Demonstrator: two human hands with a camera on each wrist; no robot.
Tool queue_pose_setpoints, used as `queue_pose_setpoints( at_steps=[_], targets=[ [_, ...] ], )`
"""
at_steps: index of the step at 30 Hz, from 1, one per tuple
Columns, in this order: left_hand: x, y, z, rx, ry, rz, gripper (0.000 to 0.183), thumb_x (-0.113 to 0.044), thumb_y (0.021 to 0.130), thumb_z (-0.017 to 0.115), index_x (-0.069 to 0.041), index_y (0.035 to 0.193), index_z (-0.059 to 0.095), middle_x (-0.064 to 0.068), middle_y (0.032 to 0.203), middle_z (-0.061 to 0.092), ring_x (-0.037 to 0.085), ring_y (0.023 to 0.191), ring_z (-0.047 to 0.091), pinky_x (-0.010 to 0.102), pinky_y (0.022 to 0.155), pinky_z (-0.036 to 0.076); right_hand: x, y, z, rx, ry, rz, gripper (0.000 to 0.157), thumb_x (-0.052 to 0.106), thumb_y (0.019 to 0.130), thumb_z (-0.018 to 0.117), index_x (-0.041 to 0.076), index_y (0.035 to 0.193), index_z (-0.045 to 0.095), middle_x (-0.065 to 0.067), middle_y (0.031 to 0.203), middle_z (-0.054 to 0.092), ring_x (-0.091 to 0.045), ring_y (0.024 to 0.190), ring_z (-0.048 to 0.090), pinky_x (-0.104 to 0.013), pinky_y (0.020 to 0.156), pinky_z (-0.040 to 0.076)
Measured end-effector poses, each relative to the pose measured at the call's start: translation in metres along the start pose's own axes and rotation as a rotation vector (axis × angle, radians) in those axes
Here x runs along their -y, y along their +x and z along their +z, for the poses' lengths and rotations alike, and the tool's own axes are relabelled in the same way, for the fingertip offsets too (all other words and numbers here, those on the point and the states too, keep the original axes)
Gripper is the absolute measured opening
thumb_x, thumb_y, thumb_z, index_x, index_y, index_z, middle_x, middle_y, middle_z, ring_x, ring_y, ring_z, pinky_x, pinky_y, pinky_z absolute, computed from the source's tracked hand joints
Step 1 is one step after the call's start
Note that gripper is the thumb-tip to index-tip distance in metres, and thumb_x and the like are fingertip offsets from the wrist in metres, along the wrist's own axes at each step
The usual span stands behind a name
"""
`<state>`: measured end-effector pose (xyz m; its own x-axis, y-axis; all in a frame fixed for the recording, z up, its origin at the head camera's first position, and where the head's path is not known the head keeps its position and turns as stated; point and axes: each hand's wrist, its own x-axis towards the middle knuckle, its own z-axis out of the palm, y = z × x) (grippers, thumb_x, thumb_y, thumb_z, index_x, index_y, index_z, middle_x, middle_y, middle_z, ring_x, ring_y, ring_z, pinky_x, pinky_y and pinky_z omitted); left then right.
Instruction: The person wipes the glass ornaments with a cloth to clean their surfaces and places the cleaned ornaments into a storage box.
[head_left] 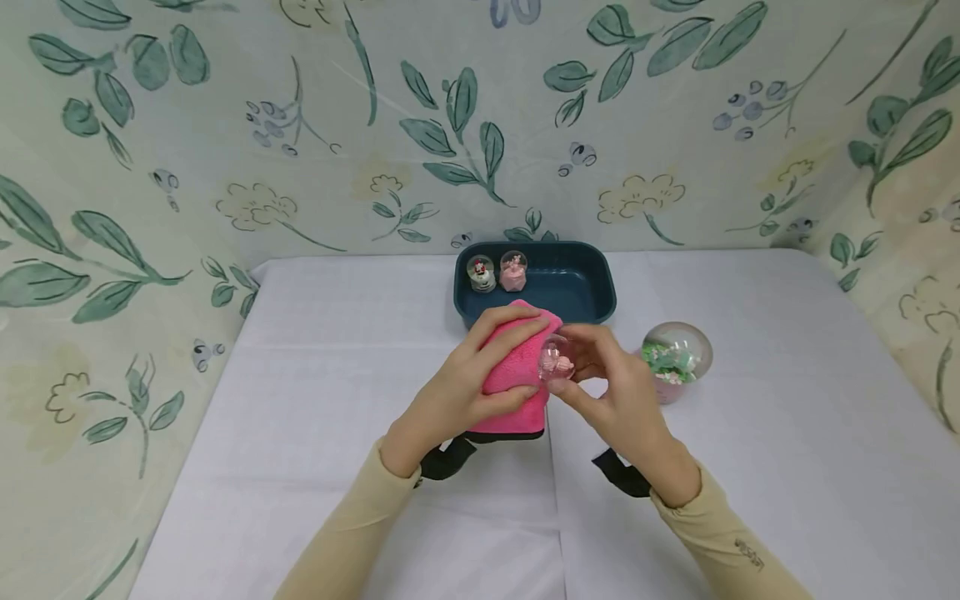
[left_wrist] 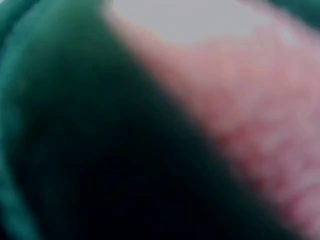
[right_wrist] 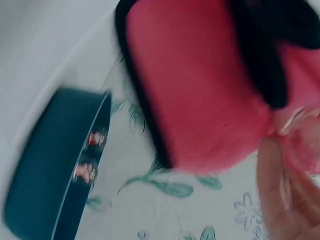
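Observation:
In the head view my left hand (head_left: pixel 459 379) grips a fluffy pink cloth (head_left: pixel 517 368) with a black edge, fingers spread over it. My right hand (head_left: pixel 628 412) pinches a small clear snow globe (head_left: pixel 556 360) with pink figures inside, held up against the cloth's right side. The right wrist view has the cloth (right_wrist: pixel 195 90) large in the middle and the globe (right_wrist: pixel 306 142) at the right edge by the fingertips. Very close and blurred, the left wrist view is filled by pink fabric (left_wrist: pixel 260 95) and a dark green area.
Behind the hands stands a dark blue tray (head_left: pixel 573 287). At its left end sit a white-based snow globe (head_left: pixel 482 275) and a pink-based one (head_left: pixel 513 272). A larger snow globe (head_left: pixel 677 358) with green contents stands on the white tablecloth (head_left: pixel 780 433), right of my right hand.

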<state>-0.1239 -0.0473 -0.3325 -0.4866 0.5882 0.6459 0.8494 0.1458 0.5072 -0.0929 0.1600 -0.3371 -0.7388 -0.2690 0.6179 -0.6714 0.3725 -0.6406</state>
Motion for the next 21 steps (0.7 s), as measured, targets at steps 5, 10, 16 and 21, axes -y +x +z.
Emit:
queue_pose_setpoints(
  at_steps=[5,10,16,21],
  targets=[
    [0.002,0.002,-0.005,0.013,-0.077,0.005,0.066,-0.008,0.08,0.076,-0.001,0.137,0.045,0.013,0.137,0.039,0.024,0.132,0.033,0.027,0.092,0.048,-0.01,0.007,-0.005,0.025,-0.105,-0.337,0.053,0.04,0.094,0.058,-0.005,0.12,0.053,-0.017,0.111,0.058,-0.024,0.094,0.06,-0.018,0.087,0.048],
    [-0.003,0.004,-0.002,0.055,0.031,0.046,0.065,-0.013,0.085,0.073,0.0,0.14,0.04,0.014,0.139,0.036,0.025,0.133,0.032,0.025,0.098,0.043,-0.019,0.008,-0.001,-0.079,-0.141,-0.439,0.051,0.04,0.094,0.058,-0.009,0.109,0.059,-0.016,0.094,0.062,-0.021,0.077,0.061,-0.017,0.075,0.051],
    [-0.006,0.003,0.007,0.056,0.253,0.066,0.068,-0.018,0.085,0.074,-0.002,0.141,0.04,0.014,0.139,0.037,0.025,0.13,0.037,0.025,0.101,0.04,-0.013,-0.001,0.012,-0.136,-0.001,-0.089,0.042,0.033,0.097,0.057,-0.009,0.103,0.053,-0.01,0.071,0.063,-0.014,0.052,0.059,-0.018,0.052,0.051],
    [-0.001,0.0,0.011,0.048,0.116,-0.007,0.067,-0.013,0.082,0.076,-0.003,0.139,0.043,0.012,0.138,0.039,0.022,0.131,0.034,0.023,0.095,0.044,-0.003,-0.004,0.009,-0.054,0.114,0.133,0.026,0.018,0.094,0.061,-0.003,0.105,0.05,-0.007,0.071,0.064,-0.012,0.048,0.057,-0.021,0.046,0.05]
  ],
)
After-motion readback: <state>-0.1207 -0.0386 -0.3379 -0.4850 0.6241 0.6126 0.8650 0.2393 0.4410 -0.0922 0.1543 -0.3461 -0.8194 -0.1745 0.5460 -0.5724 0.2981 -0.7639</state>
